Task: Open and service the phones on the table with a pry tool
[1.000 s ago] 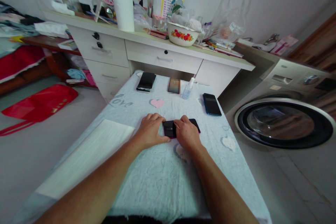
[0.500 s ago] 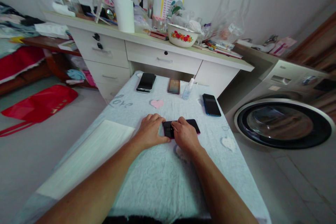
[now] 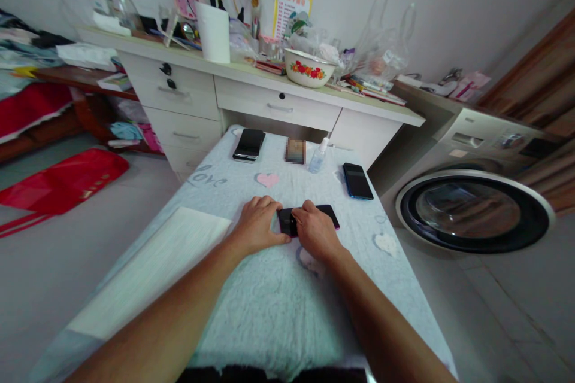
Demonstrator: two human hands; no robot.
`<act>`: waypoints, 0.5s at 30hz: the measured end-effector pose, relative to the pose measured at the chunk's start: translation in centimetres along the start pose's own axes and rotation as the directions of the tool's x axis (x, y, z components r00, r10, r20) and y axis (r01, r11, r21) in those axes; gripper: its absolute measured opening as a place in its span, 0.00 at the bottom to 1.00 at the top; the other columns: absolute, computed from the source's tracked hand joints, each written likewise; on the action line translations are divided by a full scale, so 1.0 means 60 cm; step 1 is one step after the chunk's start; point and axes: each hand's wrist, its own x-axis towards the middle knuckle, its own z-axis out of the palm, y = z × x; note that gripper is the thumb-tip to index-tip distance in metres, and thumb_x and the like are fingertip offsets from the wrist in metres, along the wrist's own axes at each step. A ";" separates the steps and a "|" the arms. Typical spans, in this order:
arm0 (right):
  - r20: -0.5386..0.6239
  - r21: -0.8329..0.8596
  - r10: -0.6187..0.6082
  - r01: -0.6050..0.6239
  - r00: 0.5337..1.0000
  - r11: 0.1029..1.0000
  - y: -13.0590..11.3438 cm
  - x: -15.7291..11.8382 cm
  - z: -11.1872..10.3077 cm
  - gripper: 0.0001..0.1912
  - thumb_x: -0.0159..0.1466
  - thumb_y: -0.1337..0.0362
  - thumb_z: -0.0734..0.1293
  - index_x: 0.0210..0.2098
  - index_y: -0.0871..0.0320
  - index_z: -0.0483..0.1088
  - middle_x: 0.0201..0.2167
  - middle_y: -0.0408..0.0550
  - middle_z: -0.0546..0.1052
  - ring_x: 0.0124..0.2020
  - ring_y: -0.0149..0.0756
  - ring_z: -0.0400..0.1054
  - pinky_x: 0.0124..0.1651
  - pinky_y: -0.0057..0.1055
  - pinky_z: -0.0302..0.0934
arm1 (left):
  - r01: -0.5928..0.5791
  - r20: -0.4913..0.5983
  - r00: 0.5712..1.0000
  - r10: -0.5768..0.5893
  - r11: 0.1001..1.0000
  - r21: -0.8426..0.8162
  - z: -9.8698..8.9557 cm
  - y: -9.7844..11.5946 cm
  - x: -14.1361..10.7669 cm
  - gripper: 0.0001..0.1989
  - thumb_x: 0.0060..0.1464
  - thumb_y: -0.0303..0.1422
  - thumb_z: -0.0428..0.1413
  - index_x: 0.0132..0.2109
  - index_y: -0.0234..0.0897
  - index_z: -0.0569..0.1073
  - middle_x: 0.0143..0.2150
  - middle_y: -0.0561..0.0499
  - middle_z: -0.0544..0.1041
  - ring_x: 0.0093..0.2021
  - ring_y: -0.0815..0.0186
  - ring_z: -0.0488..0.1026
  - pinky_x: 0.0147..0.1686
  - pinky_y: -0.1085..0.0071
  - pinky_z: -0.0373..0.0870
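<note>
A black smartphone (image 3: 286, 224) with a purplish edge lies flat and sideways on the cloth-covered table (image 3: 265, 299). My left hand (image 3: 259, 221) grips its left end, thumb at the near edge and fingers at the far edge. Over the middle of the screen, my right hand (image 3: 314, 224) is closed, with its fingertips pressed down on the glass. Whatever may be between those fingers is hidden. Beyond the hands are a clear spray bottle (image 3: 318, 157) and a small blurred-out square item (image 3: 295, 151).
Another black phone (image 3: 357, 181) lies at the right, and a dark stack that looks like phones (image 3: 248, 145) at the far left. A pale folded cloth or paper (image 3: 157, 269) covers the table's left side. Behind stands a cluttered desk (image 3: 251, 84); a washing machine (image 3: 467, 209) is at right.
The view has tilted slightly, so the surroundings sit a little lower and further left. Both hands keep nearly the same place on the phone.
</note>
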 end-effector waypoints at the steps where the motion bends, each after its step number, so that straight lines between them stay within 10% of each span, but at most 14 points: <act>1: 0.011 -0.005 -0.007 0.007 1.000 1.000 0.001 0.000 -0.002 0.15 0.68 0.66 0.55 0.43 0.56 0.72 0.40 0.48 0.69 0.36 0.33 0.67 0.37 0.28 0.56 | 0.001 0.001 1.000 -0.001 1.000 0.001 0.000 0.000 0.000 0.33 0.36 0.49 0.65 0.49 0.37 0.71 0.48 0.45 0.72 0.50 0.52 0.65 0.48 0.59 0.62; 15: -0.006 0.022 0.031 -0.030 1.000 0.999 0.008 -0.011 -0.002 0.16 0.68 0.67 0.55 0.45 0.54 0.73 0.39 0.48 0.69 0.36 0.33 0.66 0.36 0.28 0.55 | -0.002 0.000 1.000 0.002 1.000 0.009 0.001 -0.001 -0.002 0.31 0.37 0.49 0.64 0.48 0.40 0.71 0.48 0.47 0.71 0.49 0.53 0.65 0.49 0.60 0.62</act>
